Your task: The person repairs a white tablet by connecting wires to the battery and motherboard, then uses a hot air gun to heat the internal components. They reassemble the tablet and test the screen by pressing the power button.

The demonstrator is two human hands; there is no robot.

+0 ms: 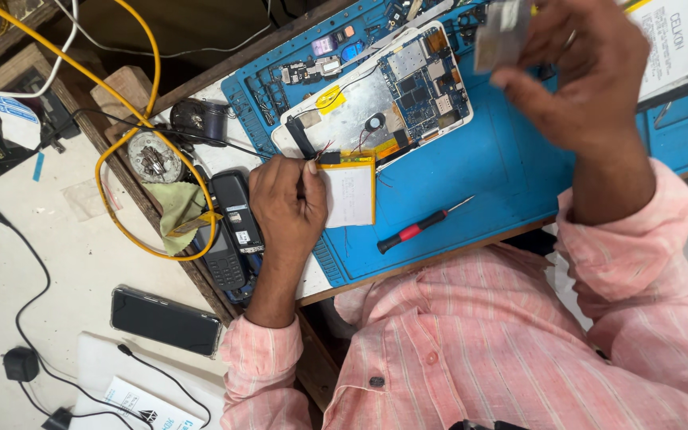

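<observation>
From the head camera, the left hand (287, 209) pinches a thin dark tool against the edge of the flat white battery pack with yellow edging (349, 193), which lies on the blue silicone work mat (479, 171) just below the opened white tablet with its blue circuit board bared (392, 95), so the thin wires reach; the right hand (579, 76) is raised over the mat, its grip closed on a small blurred grey piece (499, 32); a red-handled screwdriver (420, 227) lies loose near the counter's front edge, within reach.
</observation>
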